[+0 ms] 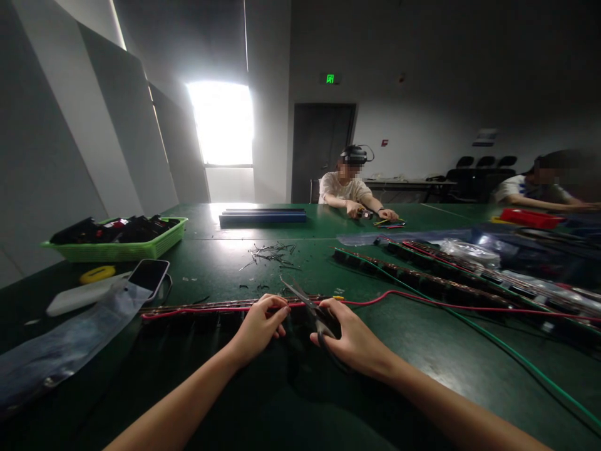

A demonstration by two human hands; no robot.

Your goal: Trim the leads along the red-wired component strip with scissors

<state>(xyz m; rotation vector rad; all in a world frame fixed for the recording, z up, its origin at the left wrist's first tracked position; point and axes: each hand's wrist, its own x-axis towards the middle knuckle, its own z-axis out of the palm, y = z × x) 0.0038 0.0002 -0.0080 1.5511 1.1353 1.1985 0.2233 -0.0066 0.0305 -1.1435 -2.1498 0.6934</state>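
My left hand (259, 327) rests on a long dark strip of small modules (206, 311) with a red wire (197, 309) running along it, fingers curled and pinching at the strip. My right hand (353, 340) grips a pair of scissors (307, 305) by the handles. The blades stand apart and point up and left, just above the red wire. The two hands are close together on the green table (422, 351).
A phone (149, 276), a clear plastic bag (70, 338), a yellow tape measure (96, 274) and a green basket of black parts (115, 239) lie to the left. More strips with red and green wires (469, 282) spread to the right. Cut wire scraps (272, 254) and blue rails (263, 217) are beyond. Two other people sit across the table.
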